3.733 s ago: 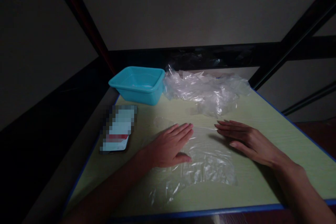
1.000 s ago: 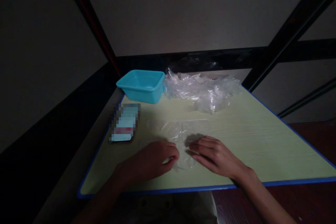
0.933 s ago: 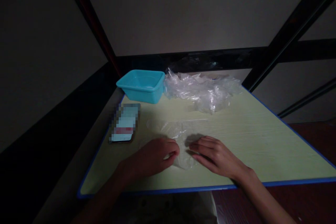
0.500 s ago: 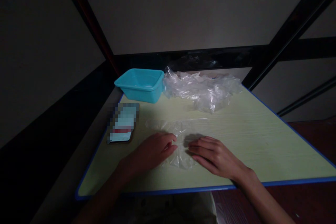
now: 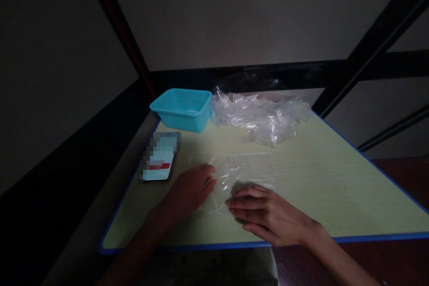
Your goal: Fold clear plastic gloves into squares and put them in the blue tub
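Note:
A clear plastic bag [image 5: 231, 167] lies spread on the pale table in front of me, wrinkled and shiny. My left hand [image 5: 192, 187] rests over its left side, thumb and forefinger apart with no hold visible between them. Across the bag's near right part, my right hand [image 5: 264, 214] lies palm down, its fingers stretched out and slightly spread. Whether the fingertips press on the film is hard to make out.
A turquoise plastic basin [image 5: 182, 118] stands at the table's back left. Beside it is a heap of crumpled clear plastic bags [image 5: 264, 116]. A phone with a lit screen [image 5: 159, 161] lies near the left edge. The table [image 5: 335, 187] has a blue rim; a wall rises behind.
My right hand has slid toward me and slightly left, its fingers spreading flatter. My left hand has shifted a little left, away from the bag's middle.

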The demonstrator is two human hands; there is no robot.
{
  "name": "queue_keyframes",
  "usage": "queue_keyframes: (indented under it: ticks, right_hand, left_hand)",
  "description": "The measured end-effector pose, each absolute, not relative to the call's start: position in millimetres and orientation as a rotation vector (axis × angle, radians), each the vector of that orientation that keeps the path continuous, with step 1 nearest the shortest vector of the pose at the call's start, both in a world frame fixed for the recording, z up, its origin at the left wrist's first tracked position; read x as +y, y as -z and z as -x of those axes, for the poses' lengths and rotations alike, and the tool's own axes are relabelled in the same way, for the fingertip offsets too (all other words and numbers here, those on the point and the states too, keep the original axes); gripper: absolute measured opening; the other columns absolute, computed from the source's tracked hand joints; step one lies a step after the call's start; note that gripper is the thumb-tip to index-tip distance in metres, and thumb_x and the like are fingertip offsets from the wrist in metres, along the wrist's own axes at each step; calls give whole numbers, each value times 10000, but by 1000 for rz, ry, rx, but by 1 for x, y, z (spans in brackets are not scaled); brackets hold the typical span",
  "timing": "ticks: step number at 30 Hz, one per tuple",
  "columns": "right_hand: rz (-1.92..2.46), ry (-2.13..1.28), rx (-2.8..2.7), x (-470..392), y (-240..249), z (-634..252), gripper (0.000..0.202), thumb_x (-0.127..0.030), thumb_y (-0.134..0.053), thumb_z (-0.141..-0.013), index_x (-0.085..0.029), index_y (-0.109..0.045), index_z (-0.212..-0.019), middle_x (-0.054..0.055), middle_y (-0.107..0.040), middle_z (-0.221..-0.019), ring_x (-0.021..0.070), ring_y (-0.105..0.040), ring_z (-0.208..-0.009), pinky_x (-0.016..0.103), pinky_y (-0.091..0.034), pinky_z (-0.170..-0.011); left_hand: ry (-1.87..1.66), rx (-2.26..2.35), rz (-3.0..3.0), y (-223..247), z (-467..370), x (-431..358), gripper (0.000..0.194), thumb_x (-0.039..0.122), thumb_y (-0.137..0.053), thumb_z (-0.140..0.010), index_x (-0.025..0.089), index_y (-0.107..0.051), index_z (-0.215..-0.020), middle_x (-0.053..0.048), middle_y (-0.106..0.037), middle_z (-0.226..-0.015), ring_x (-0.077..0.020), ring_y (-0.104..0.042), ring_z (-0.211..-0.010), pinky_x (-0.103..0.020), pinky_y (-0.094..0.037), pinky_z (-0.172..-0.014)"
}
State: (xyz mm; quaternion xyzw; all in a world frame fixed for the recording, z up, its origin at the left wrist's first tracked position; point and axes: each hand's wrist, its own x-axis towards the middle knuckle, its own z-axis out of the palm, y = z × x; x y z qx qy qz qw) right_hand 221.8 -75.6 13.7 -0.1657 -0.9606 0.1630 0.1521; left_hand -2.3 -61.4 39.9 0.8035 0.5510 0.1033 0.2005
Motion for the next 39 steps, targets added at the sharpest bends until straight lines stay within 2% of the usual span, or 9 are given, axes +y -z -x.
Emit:
queue_keyframes:
  ticks: [5,8,11,14,19,26,34,39]
  right_hand:
    - [442,-415,-2705,-76,-12,-224,330,-317,-412,-920,-133,-623,-1095,53,-621,-1206,226,-517,-1119,403,-427,-935]
    - [516,-278,-2572,-75,-12,-228,307,-273,-416,-920,-123,-626,-1086,78,-671,-1103,208,-588,-1016,378,-474,-864]
    - [679,-161,-2444,-73,-12,-231,255,-197,-430,-907,-128,-651,-1014,89,-703,-972,199,-635,-885,366,-507,-754]
    - [782,-137,-2367,-70,-13,-232,242,-181,-436,-898,-131,-662,-969,89,-706,-897,197,-644,-807,352,-512,-680]
    - [844,-157,-2343,-70,-13,-231,270,-185,-414,-899,-153,-674,-966,84,-706,-881,196,-643,-792,358,-514,-675]
    - [839,-155,-2362,-69,-12,-232,261,-176,-418,-901,-122,-671,-930,94,-704,-863,200,-642,-779,355,-520,-669]
    - [902,-135,-2259,-68,-13,-239,240,-176,-441,-885,-149,-679,-901,90,-708,-865,195,-650,-765,349,-527,-670]
    - [1030,-188,-2146,-64,-16,-259,236,-203,-458,-881,-166,-687,-921,90,-704,-894,199,-657,-821,347,-545,-703]
  left_hand:
    - [-610,1540,-2508,-28,-3,-70,177,137,-426,-838,141,-573,-937,-89,-623,-953,-206,-582,-900,-334,-474,-802]
    - [-674,1500,-2644,-20,-12,-80,235,177,-429,-850,115,-564,-1031,-137,-606,-1122,-242,-557,-1051,-381,-457,-901]
    - [-521,1439,-2716,-13,-22,-84,414,268,-472,-849,83,-467,-1219,-171,-445,-1366,-272,-394,-1276,-425,-366,-1026]
    - [-332,1375,-2714,-9,-30,-82,593,372,-476,-852,64,-336,-1339,-170,-293,-1462,-268,-253,-1359,-452,-268,-1093]
    - [-165,1352,-2665,-5,-36,-79,696,473,-438,-860,53,-259,-1386,-166,-204,-1489,-262,-175,-1382,-452,-235,-1107]
    - [-204,1342,-2691,2,-35,-83,678,511,-350,-894,61,-254,-1392,-155,-190,-1498,-249,-133,-1392,-417,-178,-1126]
    - [-205,1335,-2692,1,-36,-82,715,528,-368,-879,58,-223,-1399,-170,-194,-1492,-260,-137,-1390,-435,-201,-1114]
    - [-169,1331,-2682,2,-35,-82,744,550,-385,-866,64,-213,-1402,-166,-172,-1498,-264,-124,-1392,-444,-208,-1113]
